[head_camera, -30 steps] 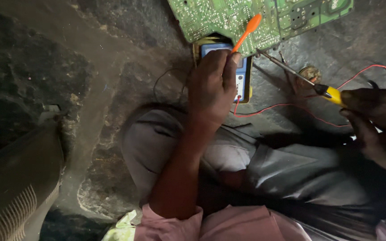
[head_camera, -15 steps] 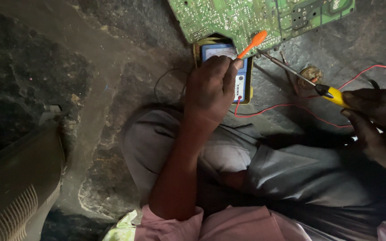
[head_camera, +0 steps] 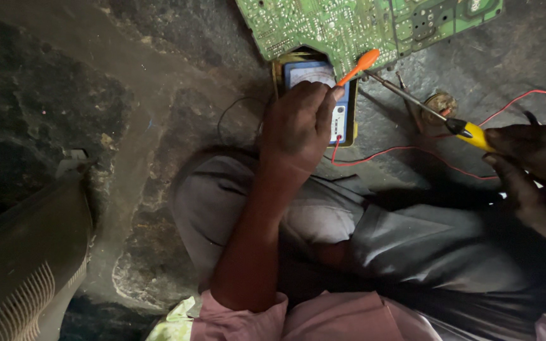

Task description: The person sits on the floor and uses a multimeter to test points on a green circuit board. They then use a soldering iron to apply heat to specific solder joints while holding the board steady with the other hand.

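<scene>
We see the left hand pinching an orange-handled probe, its tip up against the lower edge of the green circuit board, while the hand hovers over a blue meter in a yellow case on the stone floor. Over on the right, the right hand grips a yellow-handled soldering iron, its metal shaft angled toward the board's edge. A red wire loops between meter and hand, across our grey-trousered knees.
</scene>
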